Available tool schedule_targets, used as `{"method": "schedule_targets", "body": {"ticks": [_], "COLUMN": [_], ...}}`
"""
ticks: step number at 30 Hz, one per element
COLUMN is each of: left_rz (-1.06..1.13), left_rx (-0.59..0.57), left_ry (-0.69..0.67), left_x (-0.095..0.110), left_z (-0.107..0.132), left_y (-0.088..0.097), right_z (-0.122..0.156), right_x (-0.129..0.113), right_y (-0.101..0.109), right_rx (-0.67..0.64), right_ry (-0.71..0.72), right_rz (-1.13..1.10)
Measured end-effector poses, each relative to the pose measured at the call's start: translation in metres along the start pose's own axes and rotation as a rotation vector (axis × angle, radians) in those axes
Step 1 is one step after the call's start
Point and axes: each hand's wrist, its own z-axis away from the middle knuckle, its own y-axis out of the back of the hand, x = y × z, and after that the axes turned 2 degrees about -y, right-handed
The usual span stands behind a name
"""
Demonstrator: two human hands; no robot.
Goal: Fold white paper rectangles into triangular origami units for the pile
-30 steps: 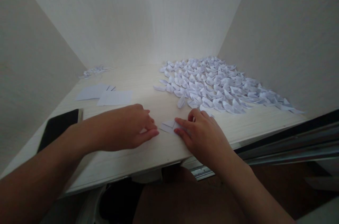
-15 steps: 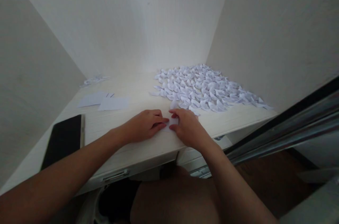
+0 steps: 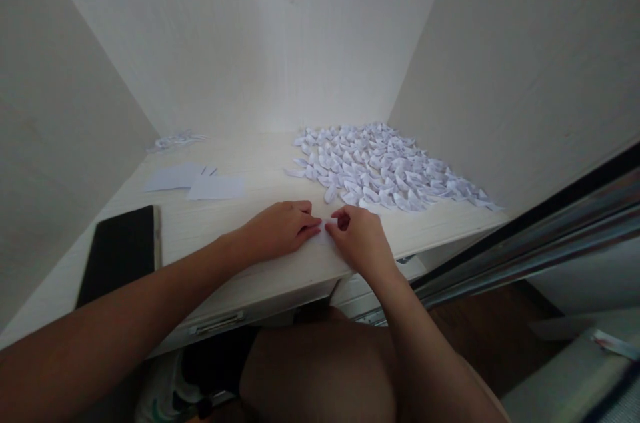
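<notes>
Between my hands, near the front edge of the desk, lies a small piece of white paper. My left hand rests on the desk with its thumb and fingers closed on the paper's left side. On the other side, my right hand pinches the paper's right edge between thumb and curled fingers. How the paper is folded is too small to make out. Just beyond my hands spreads a wide heap of small folded paper boats.
To the left lie flat white paper sheets, with thin paper strips behind them by the wall. A dark notebook sits at the left, beside my forearm. Walls enclose the white desk; a drawer is under its front edge.
The thumb and fingers of my right hand have drawn closer together on the paper. My left hand stays at the paper's left side. The whole view has shifted slightly.
</notes>
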Motion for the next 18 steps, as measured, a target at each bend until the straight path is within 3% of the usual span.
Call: {"method": "schedule_targets", "body": {"ticks": [4, 9, 18], "left_rz": [-0.032, 0.009, 0.095], "left_rx": [-0.012, -0.036, 0.024], "left_ry": [-0.010, -0.037, -0.031], "left_x": [0.003, 0.005, 0.001], "left_z": [0.001, 0.003, 0.003], "left_y": [0.005, 0.009, 0.008], "right_z": [0.014, 0.020, 0.016], "right_x": [0.007, 0.016, 0.020], "right_y": [-0.002, 0.006, 0.000], "right_rx": [0.048, -0.025, -0.017], "right_ry": [0.217, 0.468, 0.526], "right_rz": [-0.017, -0.002, 0.083]}}
